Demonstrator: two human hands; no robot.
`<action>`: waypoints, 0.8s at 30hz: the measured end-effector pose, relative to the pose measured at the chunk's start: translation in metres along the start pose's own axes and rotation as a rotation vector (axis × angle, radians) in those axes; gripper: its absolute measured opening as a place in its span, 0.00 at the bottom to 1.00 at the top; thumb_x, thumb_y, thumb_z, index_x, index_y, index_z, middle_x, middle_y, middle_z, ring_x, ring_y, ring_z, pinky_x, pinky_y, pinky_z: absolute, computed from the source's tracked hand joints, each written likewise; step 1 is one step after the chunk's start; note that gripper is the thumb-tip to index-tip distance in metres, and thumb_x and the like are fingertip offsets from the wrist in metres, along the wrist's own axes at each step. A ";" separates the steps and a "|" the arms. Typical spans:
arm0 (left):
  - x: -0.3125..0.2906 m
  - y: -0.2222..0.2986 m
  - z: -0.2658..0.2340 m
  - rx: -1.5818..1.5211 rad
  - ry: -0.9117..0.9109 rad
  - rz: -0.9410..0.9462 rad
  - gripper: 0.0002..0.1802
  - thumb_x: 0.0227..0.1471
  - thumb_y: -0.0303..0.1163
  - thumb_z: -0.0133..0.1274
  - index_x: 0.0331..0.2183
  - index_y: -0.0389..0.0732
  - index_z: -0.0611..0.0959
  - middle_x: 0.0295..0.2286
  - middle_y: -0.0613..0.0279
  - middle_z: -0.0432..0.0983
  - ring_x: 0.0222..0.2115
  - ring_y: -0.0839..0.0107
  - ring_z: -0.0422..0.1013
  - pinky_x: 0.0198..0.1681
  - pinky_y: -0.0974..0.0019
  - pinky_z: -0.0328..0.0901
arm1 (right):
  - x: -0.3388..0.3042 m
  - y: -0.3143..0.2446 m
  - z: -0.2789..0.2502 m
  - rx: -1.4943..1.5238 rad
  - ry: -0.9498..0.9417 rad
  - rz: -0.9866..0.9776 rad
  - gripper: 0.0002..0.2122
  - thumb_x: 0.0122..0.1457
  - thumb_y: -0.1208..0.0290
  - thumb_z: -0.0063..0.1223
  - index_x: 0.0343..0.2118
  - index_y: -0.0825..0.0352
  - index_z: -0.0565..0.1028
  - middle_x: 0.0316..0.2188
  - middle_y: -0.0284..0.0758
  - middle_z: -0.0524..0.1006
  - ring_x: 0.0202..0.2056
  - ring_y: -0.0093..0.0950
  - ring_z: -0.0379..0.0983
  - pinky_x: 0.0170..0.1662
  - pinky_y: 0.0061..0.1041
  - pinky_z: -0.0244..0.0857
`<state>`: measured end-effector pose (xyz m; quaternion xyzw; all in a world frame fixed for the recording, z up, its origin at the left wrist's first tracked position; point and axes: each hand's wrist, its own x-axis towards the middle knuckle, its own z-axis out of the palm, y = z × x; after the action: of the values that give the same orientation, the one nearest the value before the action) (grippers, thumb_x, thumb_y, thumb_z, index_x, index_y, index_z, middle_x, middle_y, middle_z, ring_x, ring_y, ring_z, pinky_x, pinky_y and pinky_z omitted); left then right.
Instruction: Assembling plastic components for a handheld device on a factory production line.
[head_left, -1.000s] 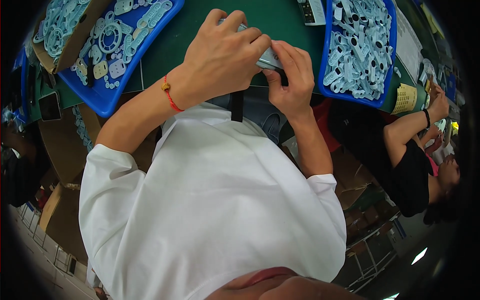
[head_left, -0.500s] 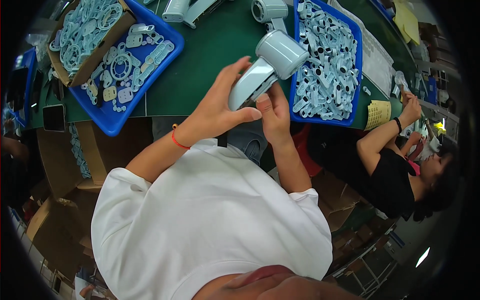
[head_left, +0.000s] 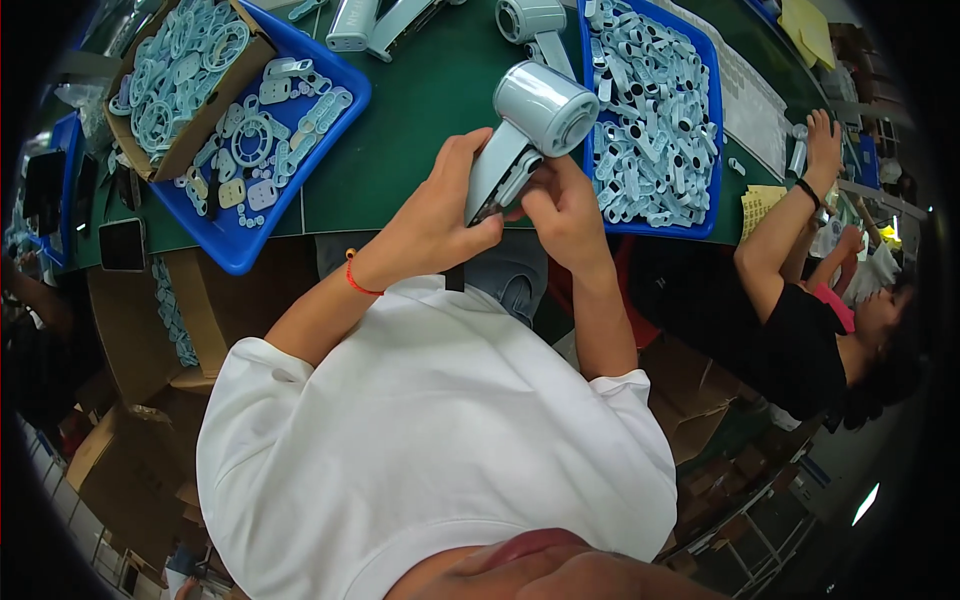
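Note:
A glossy pale blue hair dryer (head_left: 540,108) is tilted above the near edge of the green table, its round barrel up and to the right. My left hand (head_left: 440,205) is closed round its handle from the left side, thumb towards me. On the right of the handle, the side facing me shows an open slot with dark inner parts. My right hand (head_left: 570,212) is closed there, fingertips curled against the handle just under the barrel. Whether a small part lies between those fingertips is hidden.
At right, a blue tray (head_left: 712,150) holds many small pale blue parts. Another blue tray (head_left: 235,258) at left carries a cardboard box (head_left: 205,120) and loose rings and plates. More dryers (head_left: 530,20) lie at the back. A co-worker's arm (head_left: 775,240) is far right.
The dryer has moved slightly left and turned, showing more of the handle's open side. My right hand has shifted right, its fingers now curled in. The co-worker's hand has risen.

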<state>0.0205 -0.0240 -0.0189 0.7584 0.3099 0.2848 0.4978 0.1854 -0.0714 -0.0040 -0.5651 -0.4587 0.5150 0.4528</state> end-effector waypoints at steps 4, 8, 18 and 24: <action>0.002 0.004 -0.005 0.067 0.020 -0.051 0.39 0.40 0.28 0.59 0.53 0.33 0.59 0.45 0.47 0.64 0.46 0.55 0.64 0.50 0.61 0.59 | -0.006 0.003 0.000 -0.031 0.009 -0.047 0.14 0.57 0.72 0.46 0.45 0.73 0.69 0.32 0.36 0.75 0.27 0.20 0.72 0.28 0.17 0.66; 0.002 0.011 0.001 0.027 0.032 -0.118 0.38 0.41 0.30 0.60 0.52 0.34 0.60 0.43 0.46 0.68 0.43 0.54 0.68 0.46 0.61 0.63 | -0.005 -0.006 0.013 -0.212 0.190 -0.077 0.13 0.60 0.64 0.45 0.35 0.72 0.73 0.21 0.35 0.75 0.20 0.23 0.70 0.23 0.21 0.64; 0.001 0.001 0.006 0.210 0.176 0.006 0.34 0.42 0.33 0.59 0.48 0.30 0.63 0.35 0.42 0.72 0.31 0.47 0.72 0.33 0.59 0.68 | -0.005 0.003 0.028 -0.606 0.441 -0.376 0.14 0.58 0.67 0.45 0.18 0.69 0.69 0.15 0.42 0.68 0.16 0.39 0.65 0.18 0.31 0.58; -0.001 0.002 -0.003 -0.111 0.112 -0.084 0.30 0.44 0.37 0.58 0.45 0.30 0.69 0.30 0.46 0.73 0.29 0.54 0.72 0.34 0.63 0.67 | -0.008 0.026 0.019 -0.090 0.343 -0.240 0.16 0.59 0.57 0.50 0.32 0.68 0.67 0.24 0.24 0.67 0.24 0.16 0.57 0.28 0.17 0.55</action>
<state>0.0184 -0.0238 -0.0158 0.6988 0.3527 0.3223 0.5323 0.1669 -0.0830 -0.0297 -0.6053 -0.4615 0.3325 0.5569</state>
